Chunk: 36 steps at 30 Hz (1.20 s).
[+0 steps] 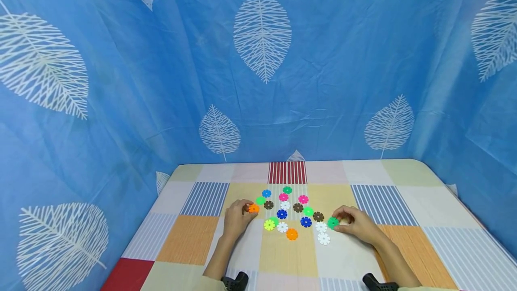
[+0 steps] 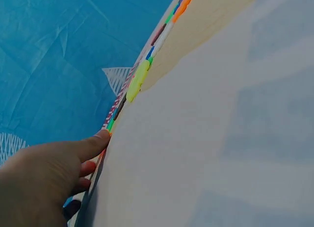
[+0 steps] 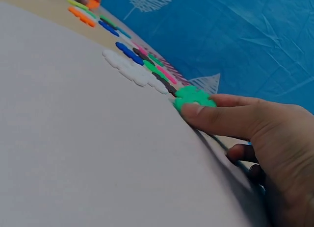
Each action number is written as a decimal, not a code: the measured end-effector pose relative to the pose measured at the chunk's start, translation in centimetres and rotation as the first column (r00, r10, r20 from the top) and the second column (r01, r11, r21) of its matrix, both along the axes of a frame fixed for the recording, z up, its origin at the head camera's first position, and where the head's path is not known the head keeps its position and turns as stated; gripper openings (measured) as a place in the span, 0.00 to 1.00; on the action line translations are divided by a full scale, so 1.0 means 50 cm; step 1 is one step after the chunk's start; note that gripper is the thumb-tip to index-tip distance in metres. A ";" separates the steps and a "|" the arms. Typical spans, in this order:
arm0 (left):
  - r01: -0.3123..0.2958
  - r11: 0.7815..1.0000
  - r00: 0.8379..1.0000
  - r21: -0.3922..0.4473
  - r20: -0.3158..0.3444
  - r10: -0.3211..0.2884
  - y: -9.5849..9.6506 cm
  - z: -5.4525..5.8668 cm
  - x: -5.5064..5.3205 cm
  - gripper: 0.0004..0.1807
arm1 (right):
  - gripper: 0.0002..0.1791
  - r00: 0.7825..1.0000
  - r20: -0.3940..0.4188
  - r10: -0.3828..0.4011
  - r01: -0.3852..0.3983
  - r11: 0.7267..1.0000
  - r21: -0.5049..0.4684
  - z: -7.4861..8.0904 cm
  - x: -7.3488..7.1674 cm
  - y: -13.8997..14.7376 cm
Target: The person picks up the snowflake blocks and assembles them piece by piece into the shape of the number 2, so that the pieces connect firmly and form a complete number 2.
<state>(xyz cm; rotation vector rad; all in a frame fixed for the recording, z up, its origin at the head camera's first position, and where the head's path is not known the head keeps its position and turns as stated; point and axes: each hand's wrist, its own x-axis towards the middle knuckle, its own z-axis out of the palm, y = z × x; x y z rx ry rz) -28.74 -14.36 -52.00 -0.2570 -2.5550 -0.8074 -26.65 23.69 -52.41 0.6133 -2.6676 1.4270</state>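
Note:
My left hand (image 1: pixel 237 220) pinches an orange notched disc (image 1: pixel 253 208) at the left side of a loose group of flower-shaped discs. On the opposite side, my right hand (image 1: pixel 357 224) holds a green notched disc (image 1: pixel 333 223) between thumb and fingers; the right wrist view shows that green disc (image 3: pixel 194 96) tilted up. Between the hands lie several flat discs, among them a yellow one (image 1: pixel 269 225), a dark blue one (image 1: pixel 306 222), a brown one (image 1: pixel 318 216) and a second orange one (image 1: pixel 292 234). Two white discs, one (image 1: pixel 323 238) nearer me, lie just left of the right hand.
A patchwork-patterned cloth (image 1: pixel 186 239) covers the table. Behind and at both sides hangs a blue curtain (image 1: pixel 323 57) with white leaf prints. Pink discs, one (image 1: pixel 303 199) at the right, and a light blue disc (image 1: pixel 266 193) lie toward the back of the group.

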 end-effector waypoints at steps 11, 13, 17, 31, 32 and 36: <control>0.132 0.926 0.984 0.354 0.062 -0.165 0.028 0.025 0.003 0.12 | 0.12 0.956 -0.088 -0.279 0.260 0.949 -0.180 0.019 -0.008 -0.017; 0.196 0.873 0.965 0.446 0.069 -0.252 0.040 0.036 0.008 0.12 | 0.12 0.949 -0.093 -0.300 0.274 0.936 -0.219 0.030 -0.007 -0.032; 0.273 0.777 0.924 0.568 0.072 -0.377 0.069 0.065 0.023 0.12 | 0.12 0.963 -0.066 -0.261 0.227 0.920 -0.319 0.057 0.001 -0.076; 0.203 0.524 0.784 0.827 0.183 -0.593 0.163 0.132 0.079 0.13 | 0.08 0.977 -0.196 -0.087 0.001 0.915 -0.403 0.151 0.070 -0.192; 0.208 0.517 0.779 0.830 0.180 -0.601 0.166 0.133 0.080 0.13 | 0.08 0.977 -0.195 -0.081 -0.005 0.915 -0.403 0.153 0.073 -0.197; 0.209 0.517 0.770 0.830 0.186 -0.610 0.174 0.135 0.085 0.11 | 0.06 0.977 -0.208 -0.051 -0.038 0.915 -0.402 0.151 0.078 -0.211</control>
